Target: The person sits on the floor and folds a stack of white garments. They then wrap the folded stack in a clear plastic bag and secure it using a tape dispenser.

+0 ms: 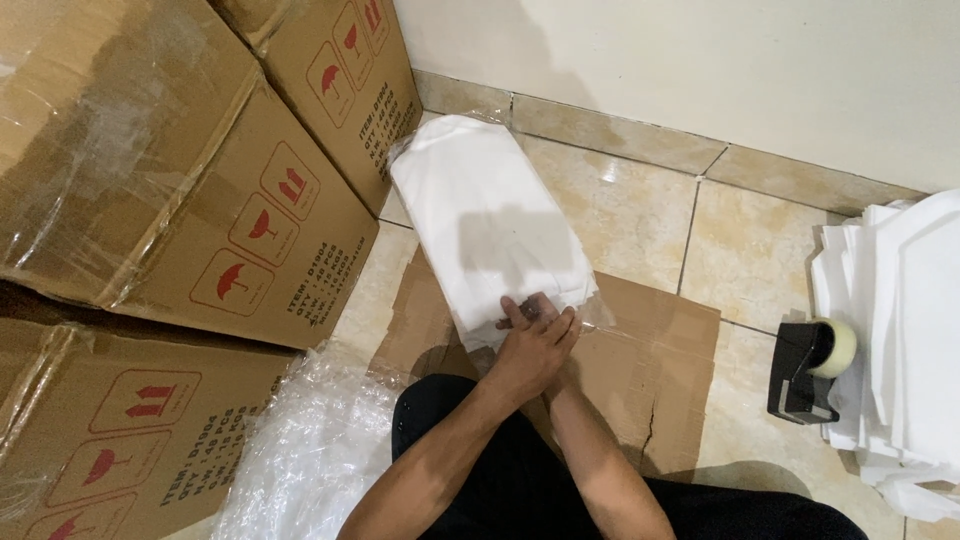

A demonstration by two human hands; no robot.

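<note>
On the flattened cardboard sheet point(650, 370) spread over the tiled floor point(640, 210), a white bundle wrapped in clear plastic point(485, 225) lies tilted toward the wall. Both hands meet at its near end: the left hand point(535, 345) lies on top, fingers point(545, 315) flat and pressing the wrap, while the right hand is hidden beneath, its grip untellable. A black tape dispenser point(810, 370) stands well apart, beside a stack of white sheets point(905, 330).

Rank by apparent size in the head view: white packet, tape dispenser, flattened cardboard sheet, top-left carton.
1. Top-left carton, though it is nearer the camera.
2. Flattened cardboard sheet.
3. White packet.
4. Tape dispenser, clearly smallest.
</note>
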